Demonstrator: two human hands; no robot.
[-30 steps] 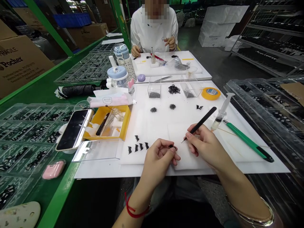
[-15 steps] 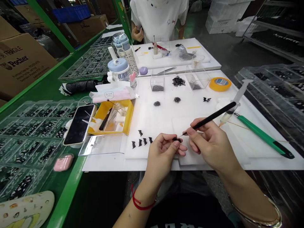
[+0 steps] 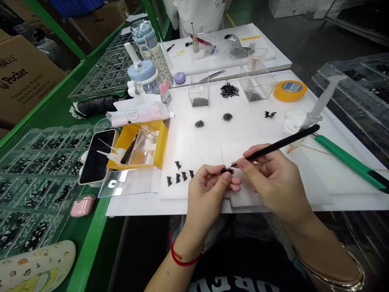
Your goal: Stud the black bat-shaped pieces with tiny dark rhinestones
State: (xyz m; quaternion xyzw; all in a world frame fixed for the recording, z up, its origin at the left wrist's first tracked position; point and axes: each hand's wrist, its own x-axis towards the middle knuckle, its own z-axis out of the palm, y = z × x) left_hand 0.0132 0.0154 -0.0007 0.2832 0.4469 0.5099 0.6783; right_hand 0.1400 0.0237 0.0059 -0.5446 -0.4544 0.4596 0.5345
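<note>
My left hand (image 3: 207,187) pinches a small black piece (image 3: 226,171) between thumb and fingertips. The piece is partly covered by the fingers, and its exact shape cannot be told. My right hand (image 3: 275,182) grips a slim black pen-like tool (image 3: 281,142) with a fine tip. That tip touches or nearly touches the black piece. Just left of my left hand, several small black bat-shaped parts (image 3: 178,178) lie on the white foam sheet (image 3: 200,150). Farther back are two small dark piles of tiny bits (image 3: 227,117) and a heap of black parts (image 3: 229,90).
On the left are a yellow box (image 3: 164,142) of tools, a phone (image 3: 99,156) and blue-lidded bottles (image 3: 142,75). To the right lie a syringe (image 3: 322,101), a green-handled cutter (image 3: 346,156) and orange tape (image 3: 290,91). Clear boxes (image 3: 199,91) stand behind. Across the table is a person in white (image 3: 200,16).
The view has shifted, tilting down slightly. Both hands keep their grips. The tool's tip has moved closer onto the black piece, which appears turned in my left fingers.
</note>
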